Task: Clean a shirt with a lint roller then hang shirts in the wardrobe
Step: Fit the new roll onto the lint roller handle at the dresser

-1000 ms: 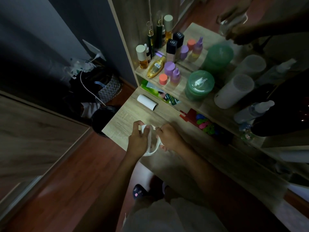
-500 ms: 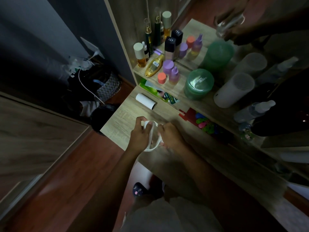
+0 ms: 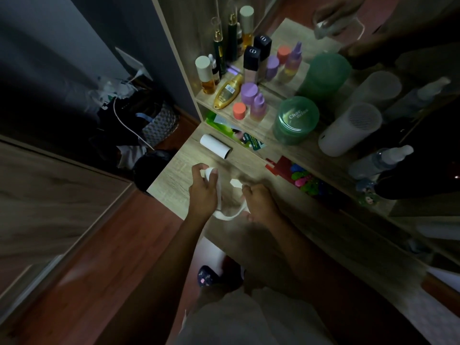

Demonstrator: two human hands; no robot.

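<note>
Lint roller frame point(image 3: 225, 210) is gripped by both hands, left hand point(image 3: 202, 195) and right hand point(image 3: 260, 204) fingers closed round it, probably to load the spare roll point(image 3: 215, 146) lying near on the tabletop point(image 3: 171, 175).

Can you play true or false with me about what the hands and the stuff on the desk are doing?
1. Both hands hold a white lint roller handle. True: the left hand and the right hand each grip an end.
2. The white roll is standing upright. False: it lies on its side on the desk.
3. The green jar has its lid off. False: the lid is on.
4. The gold bottle lies flat on the shelf. True.
5. A shirt lies on the desk. False: none shows there.
</note>
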